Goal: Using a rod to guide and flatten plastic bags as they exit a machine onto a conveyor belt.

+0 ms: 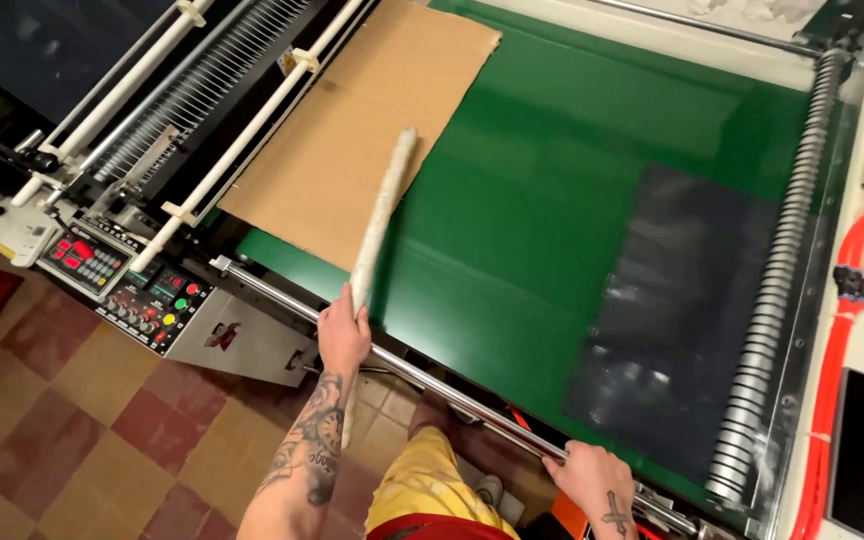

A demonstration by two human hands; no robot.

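My left hand [342,335] grips a long pale stick [380,215] wrapped in light tape or cloth. The stick reaches out over the green machine bed [542,190], its far tip lying on a brown cardboard sheet [352,140]. My right hand [592,478] is closed on the steel rail [422,375] that runs along the near edge of the bed. A dark, glossy plastic sheet [672,300] lies on the right part of the green bed.
A control panel [127,280] with red displays and coloured buttons sits at the left. White bars and a comb of thin rods [202,90] lie behind the cardboard. A ribbed roller [782,270] borders the right side, with red hoses [842,330] beyond. Tiled floor [72,430] lies below.
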